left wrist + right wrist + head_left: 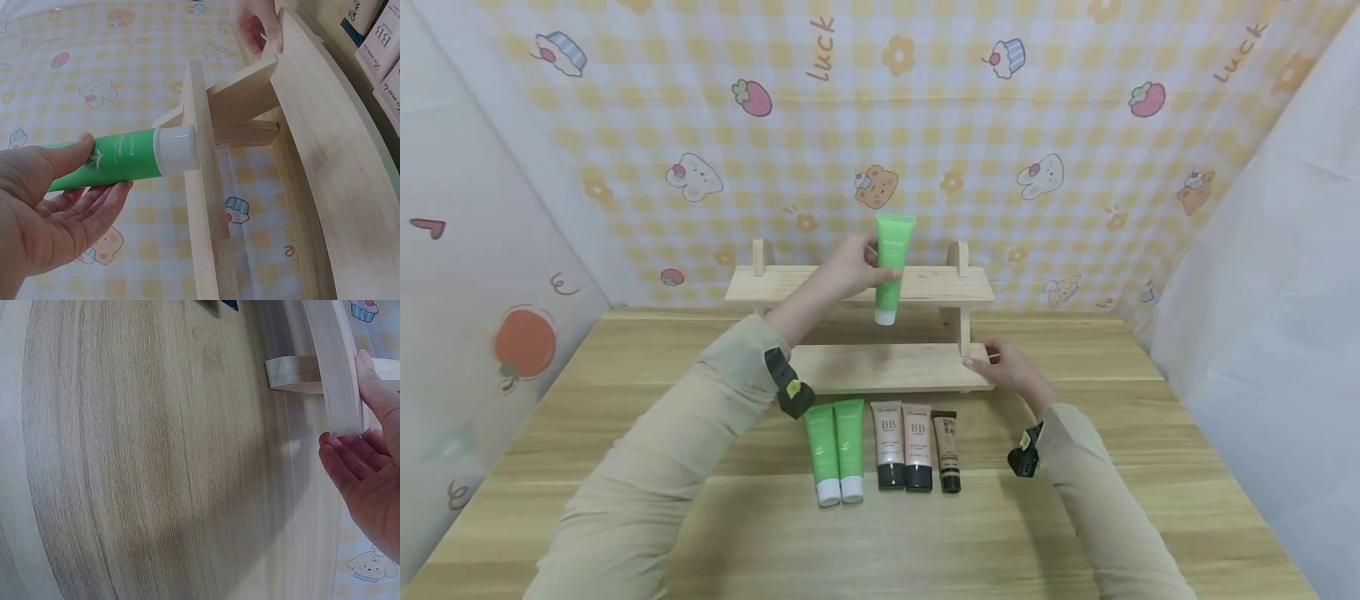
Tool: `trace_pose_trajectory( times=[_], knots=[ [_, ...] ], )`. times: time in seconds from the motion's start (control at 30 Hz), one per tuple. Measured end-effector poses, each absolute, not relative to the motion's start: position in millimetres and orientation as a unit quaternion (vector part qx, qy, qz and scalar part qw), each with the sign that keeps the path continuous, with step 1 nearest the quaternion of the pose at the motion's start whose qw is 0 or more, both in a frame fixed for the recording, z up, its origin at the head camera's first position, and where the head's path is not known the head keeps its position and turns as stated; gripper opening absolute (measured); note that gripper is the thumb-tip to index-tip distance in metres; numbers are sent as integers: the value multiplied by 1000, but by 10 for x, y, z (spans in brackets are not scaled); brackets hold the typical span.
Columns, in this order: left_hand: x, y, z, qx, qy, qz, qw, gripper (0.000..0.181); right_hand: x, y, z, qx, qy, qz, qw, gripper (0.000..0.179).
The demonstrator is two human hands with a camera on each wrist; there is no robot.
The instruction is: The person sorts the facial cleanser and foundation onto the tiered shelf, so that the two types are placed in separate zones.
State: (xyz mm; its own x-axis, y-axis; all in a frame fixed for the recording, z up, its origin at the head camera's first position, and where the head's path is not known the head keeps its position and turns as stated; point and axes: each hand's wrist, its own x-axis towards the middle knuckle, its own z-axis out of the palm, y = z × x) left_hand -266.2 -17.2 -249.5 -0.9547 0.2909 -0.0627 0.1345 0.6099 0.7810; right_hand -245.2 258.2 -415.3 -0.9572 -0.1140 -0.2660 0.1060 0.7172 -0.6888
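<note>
My left hand (853, 268) pinches a green tube (892, 258) with a white cap, between thumb and fingers. The tube stands nearly upright, cap down, in front of the upper board of a two-tier wooden rack (880, 368). In the left wrist view the white cap (176, 150) appears close to the upper board's edge; whether they touch I cannot tell. At the rack's right end, my right hand (1006, 367) grips the lower board, thumb on top and fingers at the end, as the right wrist view shows of the board (337, 375).
In front of the rack lie two green tubes (837, 450), two BB cream tubes (904, 446) and a slim brown-gold tube (948, 450) with a black cap, on the wood-grain table (625, 400). Behind hangs a yellow checked cloth (820, 150); white sheets flank both sides.
</note>
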Motion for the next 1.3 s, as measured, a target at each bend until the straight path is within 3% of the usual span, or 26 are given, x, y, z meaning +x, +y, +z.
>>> trace_pose_trajectory(
  times=[0.77,1.3],
  knots=[
    [-2883,111,-2355,135,884,444,61,42,-2470,2675,-4097,14,918,-370,142,72],
    [-2963,239,-2606,122,851,511,17,42,-2412,2579,-4135,7,909,-391,142,69]
  ],
)
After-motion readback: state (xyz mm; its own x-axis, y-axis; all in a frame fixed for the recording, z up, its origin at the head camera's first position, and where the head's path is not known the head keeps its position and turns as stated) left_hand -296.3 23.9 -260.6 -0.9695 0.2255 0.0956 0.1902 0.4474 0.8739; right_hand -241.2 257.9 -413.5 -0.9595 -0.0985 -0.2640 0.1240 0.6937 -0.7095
